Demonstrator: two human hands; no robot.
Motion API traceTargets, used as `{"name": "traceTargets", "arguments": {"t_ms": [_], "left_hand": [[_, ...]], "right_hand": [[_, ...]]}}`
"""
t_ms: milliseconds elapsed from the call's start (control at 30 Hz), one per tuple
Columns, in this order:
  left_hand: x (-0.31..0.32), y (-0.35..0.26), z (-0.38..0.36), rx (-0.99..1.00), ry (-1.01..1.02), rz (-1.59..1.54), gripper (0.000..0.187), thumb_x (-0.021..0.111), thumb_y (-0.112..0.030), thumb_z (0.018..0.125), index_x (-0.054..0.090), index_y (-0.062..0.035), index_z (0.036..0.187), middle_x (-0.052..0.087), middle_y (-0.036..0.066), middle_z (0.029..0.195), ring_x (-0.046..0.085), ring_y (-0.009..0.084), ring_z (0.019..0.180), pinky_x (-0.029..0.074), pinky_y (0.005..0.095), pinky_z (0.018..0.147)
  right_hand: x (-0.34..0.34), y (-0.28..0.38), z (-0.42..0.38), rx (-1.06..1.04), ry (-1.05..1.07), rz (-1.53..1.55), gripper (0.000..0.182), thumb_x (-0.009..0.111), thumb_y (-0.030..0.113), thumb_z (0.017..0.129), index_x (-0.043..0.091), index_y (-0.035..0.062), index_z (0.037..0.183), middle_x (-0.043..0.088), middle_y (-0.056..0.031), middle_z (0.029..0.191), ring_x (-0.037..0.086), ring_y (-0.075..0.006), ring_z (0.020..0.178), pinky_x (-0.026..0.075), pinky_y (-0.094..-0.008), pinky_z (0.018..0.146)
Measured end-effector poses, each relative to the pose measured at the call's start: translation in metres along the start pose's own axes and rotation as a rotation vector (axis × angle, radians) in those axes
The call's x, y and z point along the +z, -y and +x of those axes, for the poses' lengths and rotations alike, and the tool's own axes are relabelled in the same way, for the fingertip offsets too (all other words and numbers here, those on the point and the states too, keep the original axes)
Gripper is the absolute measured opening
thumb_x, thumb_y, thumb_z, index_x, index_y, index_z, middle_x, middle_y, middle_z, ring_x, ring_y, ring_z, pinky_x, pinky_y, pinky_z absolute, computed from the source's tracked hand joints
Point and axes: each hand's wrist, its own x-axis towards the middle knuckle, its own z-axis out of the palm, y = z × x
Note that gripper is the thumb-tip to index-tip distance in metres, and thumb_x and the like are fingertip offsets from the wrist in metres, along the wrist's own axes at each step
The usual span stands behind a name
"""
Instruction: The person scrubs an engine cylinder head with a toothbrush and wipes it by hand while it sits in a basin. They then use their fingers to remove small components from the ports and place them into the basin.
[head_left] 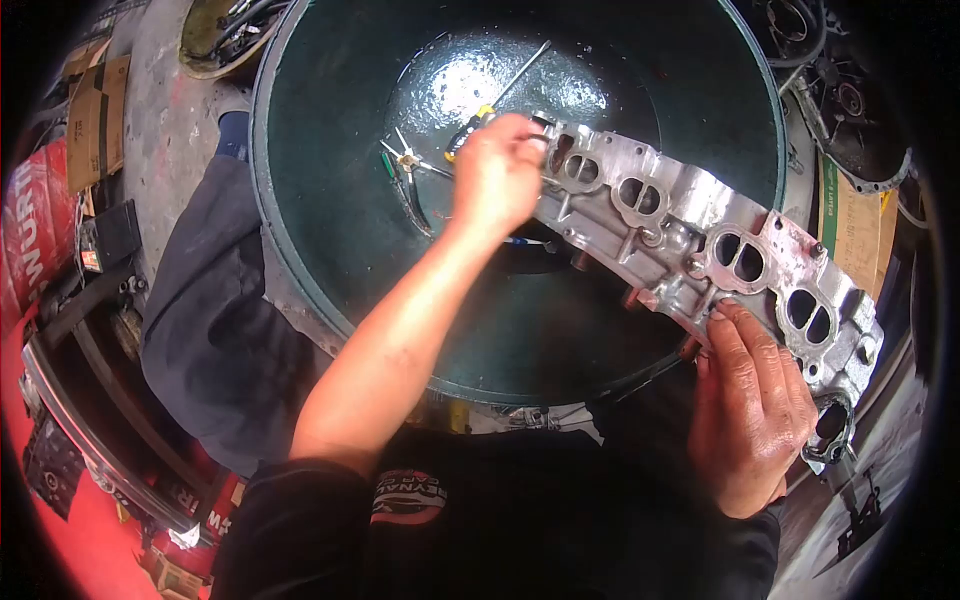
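A long metal cylinder head [675, 215] with a row of oval ports lies slantwise across the open top of a big dark round tub [262, 150]. My right hand [755, 405] grips its near edge, fingers on top beside the ports. At the far left end of the cylinder head, my left hand [498, 175] is closed with the fingertips against the first port; whatever it pinches is hidden. Just beyond that hand lies a screwdriver [518, 77] with a yellow and black handle. A tool with green on its handle [388, 163] and a brass-coloured fitting [407, 160] are inside the tub.
The tub's bottom is wet and shiny. Another bucket [205, 50] with dark parts stands at upper left. Cardboard boxes [97, 120] and a red cover [35, 215] are at left. Greasy metal parts [850, 100] and a green-edged box [850, 225] sit at right.
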Motion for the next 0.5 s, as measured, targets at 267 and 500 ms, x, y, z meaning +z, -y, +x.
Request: {"name": "traceTargets", "arguments": {"t_ms": [267,500], "left_hand": [[0.017,0.011,0.001,0.297,0.028,0.312,0.007,0.061,-0.006,0.082,0.066,-0.0063,0.087,0.069,0.011,0.094,0.058,0.0318,0.097,0.037,0.0475,0.089],[-0.002,0.011,-0.001,0.23,-0.208,0.315,0.007,0.063,-0.008,0.084,0.067,-0.0083,0.09,0.069,0.01,0.093,0.057,0.03,0.098,0.036,0.0453,0.089]], "right_hand": [[-0.003,0.0,-0.003,0.006,0.019,0.041,0.031,0.073,-0.002,0.076,0.069,-0.0035,0.106,0.069,-0.0187,0.104,0.069,-0.032,0.08,0.055,-0.0379,0.07],[-0.002,-0.002,-0.003,0.001,0.02,0.021,0.029,0.073,-0.003,0.076,0.069,-0.0035,0.105,0.07,-0.0194,0.103,0.07,-0.0326,0.08,0.056,-0.038,0.069]]}}
